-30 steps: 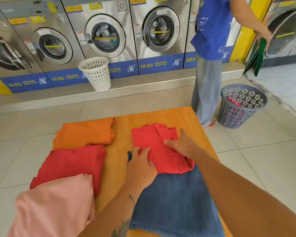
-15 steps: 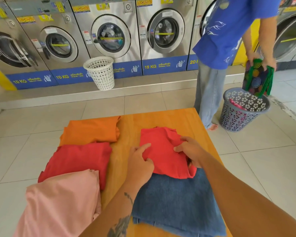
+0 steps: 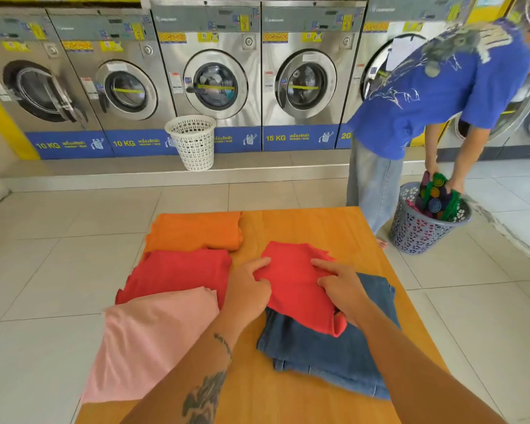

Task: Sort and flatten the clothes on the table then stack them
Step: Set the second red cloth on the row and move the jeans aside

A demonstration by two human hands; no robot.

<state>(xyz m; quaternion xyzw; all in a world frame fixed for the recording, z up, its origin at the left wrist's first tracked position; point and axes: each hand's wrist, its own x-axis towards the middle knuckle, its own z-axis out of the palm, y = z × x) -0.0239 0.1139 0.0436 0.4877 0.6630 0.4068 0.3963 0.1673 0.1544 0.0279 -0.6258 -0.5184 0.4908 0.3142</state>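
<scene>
Left hand (image 3: 249, 289): fingers curled, pinching the left edge of the red folded cloth (image 3: 297, 296).
Right hand (image 3: 341, 287): fingers curled, gripping its right side.
Cloth: atop folded blue denim garment (image 3: 328, 353), orange wooden table (image 3: 315, 228).

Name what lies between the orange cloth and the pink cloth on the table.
A folded red cloth fills that stretch, as the head view shows.

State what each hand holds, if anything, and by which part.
Both hold the red cloth on the jeans: the left hand pinches its left edge, the right hand grips its right edge.
</scene>
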